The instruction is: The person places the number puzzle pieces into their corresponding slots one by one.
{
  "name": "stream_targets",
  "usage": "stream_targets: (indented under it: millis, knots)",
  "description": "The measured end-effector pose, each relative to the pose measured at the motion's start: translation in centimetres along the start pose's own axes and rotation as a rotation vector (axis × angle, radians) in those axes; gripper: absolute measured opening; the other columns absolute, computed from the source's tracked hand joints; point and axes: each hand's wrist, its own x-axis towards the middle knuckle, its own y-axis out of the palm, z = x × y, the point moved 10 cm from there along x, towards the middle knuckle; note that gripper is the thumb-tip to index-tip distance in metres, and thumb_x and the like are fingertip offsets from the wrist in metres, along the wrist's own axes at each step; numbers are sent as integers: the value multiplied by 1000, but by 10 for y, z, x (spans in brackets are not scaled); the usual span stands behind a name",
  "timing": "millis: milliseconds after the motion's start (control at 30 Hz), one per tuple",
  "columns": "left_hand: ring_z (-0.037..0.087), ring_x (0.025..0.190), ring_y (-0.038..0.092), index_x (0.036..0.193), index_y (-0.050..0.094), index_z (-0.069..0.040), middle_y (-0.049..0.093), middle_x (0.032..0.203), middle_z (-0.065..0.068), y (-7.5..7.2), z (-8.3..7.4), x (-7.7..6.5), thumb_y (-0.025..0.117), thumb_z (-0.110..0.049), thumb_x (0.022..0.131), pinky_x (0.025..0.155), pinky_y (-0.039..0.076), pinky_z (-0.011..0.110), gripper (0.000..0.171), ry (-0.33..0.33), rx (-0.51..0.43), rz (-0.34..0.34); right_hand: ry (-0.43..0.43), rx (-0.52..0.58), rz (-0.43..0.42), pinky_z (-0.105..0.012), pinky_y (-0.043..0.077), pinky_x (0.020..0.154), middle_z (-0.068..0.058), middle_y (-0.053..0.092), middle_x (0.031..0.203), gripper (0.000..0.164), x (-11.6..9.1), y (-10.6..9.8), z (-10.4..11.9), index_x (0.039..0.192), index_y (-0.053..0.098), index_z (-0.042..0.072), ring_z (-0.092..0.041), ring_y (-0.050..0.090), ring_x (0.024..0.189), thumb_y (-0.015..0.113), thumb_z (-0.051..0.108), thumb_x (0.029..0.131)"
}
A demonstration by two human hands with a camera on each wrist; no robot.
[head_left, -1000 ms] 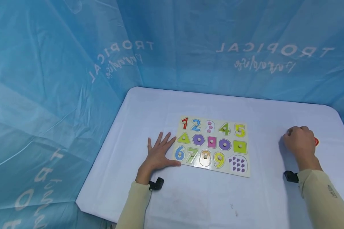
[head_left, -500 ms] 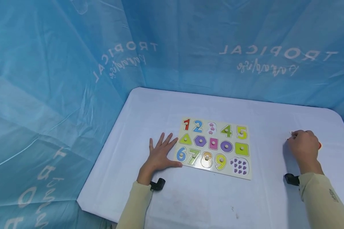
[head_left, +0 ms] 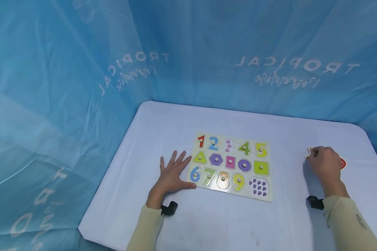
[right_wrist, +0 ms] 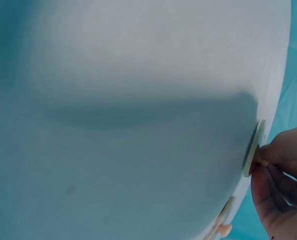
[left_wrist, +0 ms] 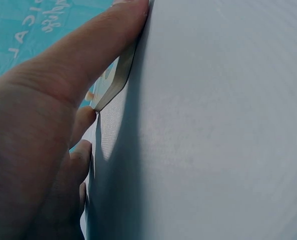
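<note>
My left hand (head_left: 169, 179) lies spread on the white table, its thumb and fingertips right at the left edge of a number-and-shape puzzle board (head_left: 183, 195) (left_wrist: 119, 79). On the right side of the table, my right hand (head_left: 326, 165) pinches a thin knobbed puzzle piece (right_wrist: 255, 147) by its peg; most of its face is hidden by the fingers. Part of that piece shows pale with a yellowish edge in the head view. A red puzzle piece (head_left: 342, 163) lies just right of the hand, partly covered.
On the board, the 3 recess (head_left: 228, 145) and the lower-right recess (head_left: 259, 187) show printed small shapes and hold no pieces. The other recesses hold knobbed numbers and shapes. Blue curtains (head_left: 188, 52) hang behind and left of the table (head_left: 226, 223).
The right-hand fingers have shifted slightly, and the edge of the pinched puzzle piece now shows left of them. My left hand has stayed at the board. The head view has tilted a little.
</note>
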Motion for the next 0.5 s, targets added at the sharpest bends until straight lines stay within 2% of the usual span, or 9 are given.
stream_targets:
  millis: [100,267,500]
  knots:
    - [21,145,-8,152,27,-35,11,159,-9,4,2,-4,70,-78,58,106,-15,62,112,-10,9,5,-39,22,-5,-56,46,75,-33,52,102,26,-8,3,9,107,58,-19,-49,48,92,55,0,89]
    - [24,146,-6,152,28,-33,12,160,-6,7,-4,-5,69,-79,59,106,-13,63,112,27,-9,2,-65,18,-70,-53,46,71,-32,54,98,24,-14,-5,18,103,60,-18,-46,50,88,58,-1,87]
    - [23,146,-6,152,28,-34,12,160,-7,2,-4,-2,71,-76,58,106,-13,63,112,2,-4,-8,-170,40,-125,-50,47,69,-27,57,96,23,-11,-13,61,103,64,-15,-40,52,85,58,1,88]
